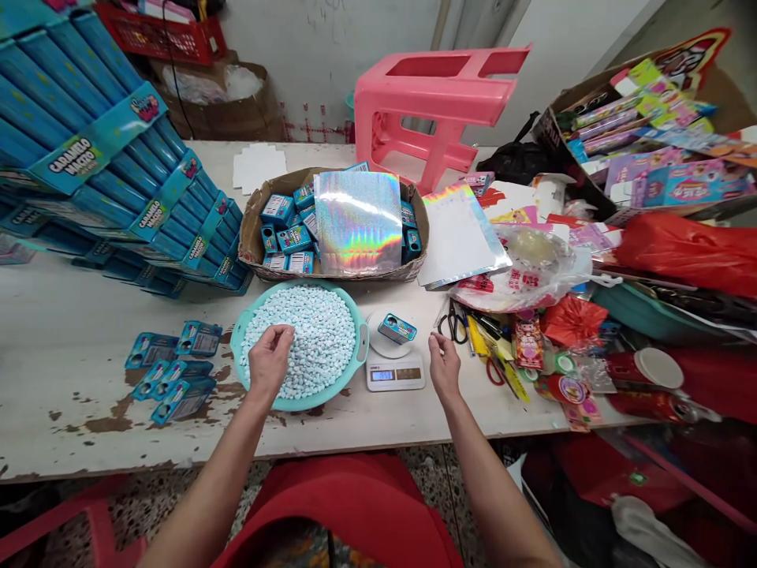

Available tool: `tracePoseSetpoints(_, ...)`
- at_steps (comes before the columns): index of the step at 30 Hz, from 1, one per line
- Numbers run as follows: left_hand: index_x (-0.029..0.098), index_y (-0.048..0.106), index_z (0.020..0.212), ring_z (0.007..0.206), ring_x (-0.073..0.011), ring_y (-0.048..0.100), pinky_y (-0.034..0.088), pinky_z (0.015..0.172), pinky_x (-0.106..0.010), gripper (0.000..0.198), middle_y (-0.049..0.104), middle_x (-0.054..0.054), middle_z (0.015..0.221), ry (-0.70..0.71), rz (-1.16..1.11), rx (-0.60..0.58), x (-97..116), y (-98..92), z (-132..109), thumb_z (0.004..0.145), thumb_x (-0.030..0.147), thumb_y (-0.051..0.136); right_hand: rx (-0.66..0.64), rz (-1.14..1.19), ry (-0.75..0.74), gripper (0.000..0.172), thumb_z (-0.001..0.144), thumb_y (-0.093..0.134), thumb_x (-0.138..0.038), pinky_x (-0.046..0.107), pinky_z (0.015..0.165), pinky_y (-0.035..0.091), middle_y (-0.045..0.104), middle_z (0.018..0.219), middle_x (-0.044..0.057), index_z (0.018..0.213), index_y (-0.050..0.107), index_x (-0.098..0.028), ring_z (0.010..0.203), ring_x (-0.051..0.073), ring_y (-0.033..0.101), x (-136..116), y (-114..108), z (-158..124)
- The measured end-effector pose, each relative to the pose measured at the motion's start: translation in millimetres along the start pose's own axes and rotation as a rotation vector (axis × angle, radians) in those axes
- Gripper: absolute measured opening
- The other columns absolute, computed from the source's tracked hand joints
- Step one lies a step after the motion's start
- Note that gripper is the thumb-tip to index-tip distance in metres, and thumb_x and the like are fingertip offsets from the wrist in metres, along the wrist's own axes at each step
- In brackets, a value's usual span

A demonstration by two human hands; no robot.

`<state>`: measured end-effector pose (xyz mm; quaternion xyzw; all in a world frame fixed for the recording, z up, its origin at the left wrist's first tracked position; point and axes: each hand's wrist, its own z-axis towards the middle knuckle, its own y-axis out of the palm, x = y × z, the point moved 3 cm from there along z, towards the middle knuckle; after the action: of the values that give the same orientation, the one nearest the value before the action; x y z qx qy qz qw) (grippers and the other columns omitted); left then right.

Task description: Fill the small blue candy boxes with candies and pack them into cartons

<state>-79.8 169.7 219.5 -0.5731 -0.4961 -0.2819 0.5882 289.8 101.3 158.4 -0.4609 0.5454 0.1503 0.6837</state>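
Observation:
My left hand (270, 356) hovers over a teal basin (362, 335) heaped with pale blue candies (316, 347). Its fingertips are pinched together, and whatever lies between them is too small to make out. Right of the basin, a small blue box (397, 328) rests on the round plate of a digital kitchen scale (395, 372) with a lit display. My right hand (443, 361) is just right of the scale, touching neither it nor the box. Its fingers are curled with thumb and forefinger close together, and I see nothing in them.
Several blue boxes (183, 394) lie left of the basin. Behind it stands a carton (334, 272) of similar boxes with a holographic sheet (359, 221) on top. Stacked display trays (106, 158) rise at left. Scissors (453, 322), bags and packets crowd the right; a pink stool (431, 87) lies behind.

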Motion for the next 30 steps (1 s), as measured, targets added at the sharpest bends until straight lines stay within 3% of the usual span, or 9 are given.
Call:
tracePoseSetpoints(4, 0.021, 0.064, 0.084, 0.079, -0.0188, 0.059, 0.046, 0.072, -0.028, 0.027, 0.066, -0.004, 0.088, 0.091, 0.155, 0.020, 5.8, -2.4, -2.1, 0.080, 0.045, 0.052, -0.074, 0.033, -0.016, 0.049, 0.082, 0.048, -0.052, 0.038, 0.083, 0.047, 0.061, 0.112, 0.015, 0.110, 0.058, -0.013, 0.101, 0.023, 0.056, -10.8, 11.4, 1.7)
tracePoseSetpoints(7, 0.022, 0.064, 0.085, 0.089, -0.0206, 0.057, 0.045, 0.078, -0.030, 0.024, 0.064, -0.005, 0.096, 0.214, 0.285, -0.003, 14.9, 0.6, -1.9, 0.082, 0.040, 0.049, -0.161, 0.046, -0.053, 0.059, 0.069, 0.066, -0.049, 0.037, 0.084, 0.048, 0.059, 0.118, 0.013, 0.116, 0.053, -0.016, 0.106, 0.024, 0.055, -19.4, 27.1, 1.2)
tracePoseSetpoints(9, 0.022, 0.064, 0.086, 0.089, -0.0208, 0.057, 0.046, 0.078, -0.031, 0.024, 0.063, -0.006, 0.097, 0.219, 0.279, -0.022, 19.0, 4.5, -1.3, 0.083, 0.040, 0.048, -0.207, 0.039, -0.073, 0.060, 0.062, 0.074, -0.044, 0.038, 0.082, 0.048, 0.062, 0.110, 0.011, 0.112, 0.055, -0.017, 0.099, 0.024, 0.057, -25.2, 38.0, 2.1)
tracePoseSetpoints(11, 0.022, 0.064, 0.085, 0.088, -0.0204, 0.057, 0.045, 0.079, -0.031, 0.023, 0.063, -0.005, 0.095, 0.186, 0.216, -0.014, 22.5, 9.4, -1.6, 0.082, 0.040, 0.049, -0.218, 0.029, -0.087, 0.050, 0.064, 0.073, -0.043, 0.038, 0.079, 0.048, 0.065, 0.096, 0.008, 0.103, 0.058, -0.016, 0.087, 0.023, 0.060, -34.8, 44.3, 4.5)
tracePoseSetpoints(13, 0.020, 0.063, 0.082, 0.086, -0.0201, 0.058, 0.045, 0.079, -0.031, 0.023, 0.064, -0.005, 0.090, 0.109, 0.091, -0.002, 26.1, 16.3, -3.3, 0.081, 0.041, 0.053, -0.200, 0.026, -0.108, 0.042, 0.068, 0.070, -0.043, 0.039, 0.081, 0.047, 0.064, 0.090, 0.006, 0.098, 0.058, -0.016, 0.085, 0.022, 0.059, -53.0, 43.5, 6.8)
tracePoseSetpoints(16, 0.018, 0.062, 0.084, 0.087, -0.0207, 0.060, 0.047, 0.078, -0.031, 0.029, 0.065, -0.006, 0.090, -0.093, -0.283, -0.051, 34.6, 33.1, -7.5, 0.077, 0.046, 0.059, -0.188, 0.027, -0.232, 0.036, 0.071, 0.070, -0.041, 0.037, 0.086, 0.044, 0.061, 0.095, 0.005, 0.098, 0.059, -0.019, 0.092, 0.022, 0.056, -100.9, 34.3, 3.9)
tracePoseSetpoints(21, 0.015, 0.063, 0.099, 0.093, -0.0199, 0.062, 0.048, 0.076, -0.028, 0.046, 0.065, -0.011, 0.104, -0.454, -0.958, -0.183, 60.0, 66.8, -7.6, 0.083, 0.056, 0.048, -0.410, -0.167, -0.692, 0.032, 0.075, 0.069, -0.031, 0.038, 0.084, 0.042, 0.063, 0.095, 0.005, 0.106, 0.062, -0.025, 0.091, 0.023, 0.057, -184.5, 46.1, -21.2)
tracePoseSetpoints(24, 0.012, 0.064, 0.087, 0.080, -0.0181, 0.064, 0.049, 0.071, -0.028, 0.038, 0.067, -0.011, 0.092, -0.626, -1.163, -0.172, 63.8, 76.9, -1.8, 0.087, 0.046, 0.046, -0.517, -0.306, -0.796, 0.033, 0.074, 0.070, -0.029, 0.038, 0.080, 0.041, 0.063, 0.087, 0.003, 0.106, 0.063, -0.025, 0.085, 0.023, 0.057, -198.6, 68.6, -33.2)
tracePoseSetpoints(30, 0.011, 0.062, 0.075, 0.072, -0.0175, 0.064, 0.051, 0.069, -0.029, 0.024, 0.065, -0.009, 0.076, -0.711, -1.299, -0.076, 48.8, 75.6, 4.8, 0.087, 0.028, 0.049, -0.506, -0.396, -0.760, 0.032, 0.075, 0.070, -0.029, 0.036, 0.077, 0.040, 0.062, 0.088, 0.004, 0.106, 0.063, -0.024, 0.086, 0.023, 0.057, -193.2, 83.9, -38.7)
